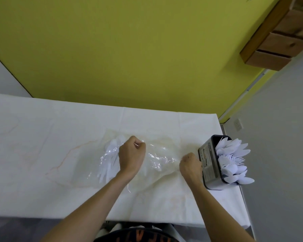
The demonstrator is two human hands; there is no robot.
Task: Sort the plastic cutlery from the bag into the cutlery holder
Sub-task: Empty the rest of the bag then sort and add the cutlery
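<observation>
— Plastic film, clear and crumpled: which item is this?
— The bag (156, 159). It lies flat on the white-covered table (42, 137), about midway between the far and near edges and right of centre.
— Where is the unsorted stock?
— A bundle of white cutlery (110, 154) sits inside the bag at its left end, handles pointing toward the near edge. Individual types cannot be told through the film.
— State of the left hand (131, 158)?
— Clenched on top of the bag, just right of the bundle, fingers curled around a pinch of film. A small white tip shows between thumb and forefinger, too small to identify.
— And the right hand (190, 165)?
— Also clenched, grasping the bag's right end, with creases in the film running toward it. The knuckles lie just beside the labelled wall of the cutlery holder (208, 159); contact cannot be told.
— Position of the holder?
— Upright at the table's right edge, dark-walled, packed with white spoons and forks (234, 161) standing heads up and fanning over its rim.
— Background?
— Yellow-green wall (129, 49) beyond the far edge; wooden drawers (283, 37) at upper right.
</observation>
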